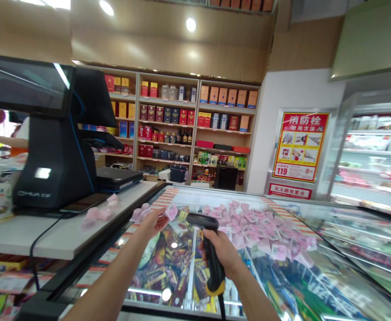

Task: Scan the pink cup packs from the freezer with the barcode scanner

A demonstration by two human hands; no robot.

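My right hand (224,254) is wrapped around the grip of a black and yellow barcode scanner (212,263), its head tilted toward the left and a cable hanging below. My left hand (155,223) pinches a small pink cup with a printed label (171,212), just left of the scanner's head. More such pink cups (140,213) stand on the freezer's glass top beside my left wrist. A large spread of pink labelled cups (249,223) covers the glass to the right of the scanner. What the cups contain cannot be made out.
Below the glass top lie packaged goods (169,258). On the white counter (58,240) at left are a cash register (55,142), a phone (85,203) and several pink cups (98,214). Another person's arm (8,140) shows at far left. Stocked shelves (165,118) stand behind.
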